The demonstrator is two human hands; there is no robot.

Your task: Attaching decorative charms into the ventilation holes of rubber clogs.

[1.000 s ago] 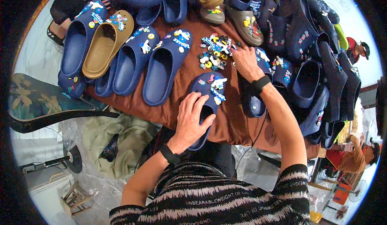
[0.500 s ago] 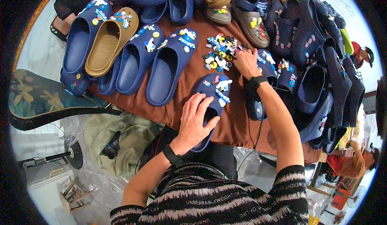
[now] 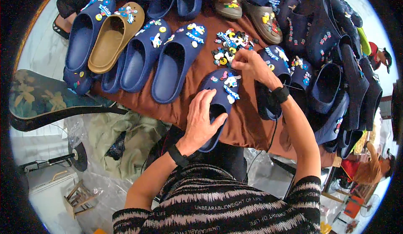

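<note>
Looking down through the head camera, I saw my left hand [image 3: 203, 120] spread flat over the heel end of a navy clog [image 3: 220, 100], pinning it to the brown cloth [image 3: 189, 91] on the tabletop, fingers open rather than wrapped around it. My right hand [image 3: 252, 66] had its fingertips pinched together at the edge of the loose pile of charms [image 3: 228, 47], just beyond the clog's toe; whether a charm sat between them I could not tell. I judged the clog partly dressed: a few small charms already sat on its toe, with bare holes left. To the left lay several finished navy clogs [image 3: 168, 70] and a tan clog [image 3: 111, 41], each carrying charms, and a heap of dark clogs [image 3: 331, 58] was stacked on the right. The clogs looked like smooth, matte moulded foam with rounded toes; the charms were small, glossy, rubbery shapes in mixed bright colours
</note>
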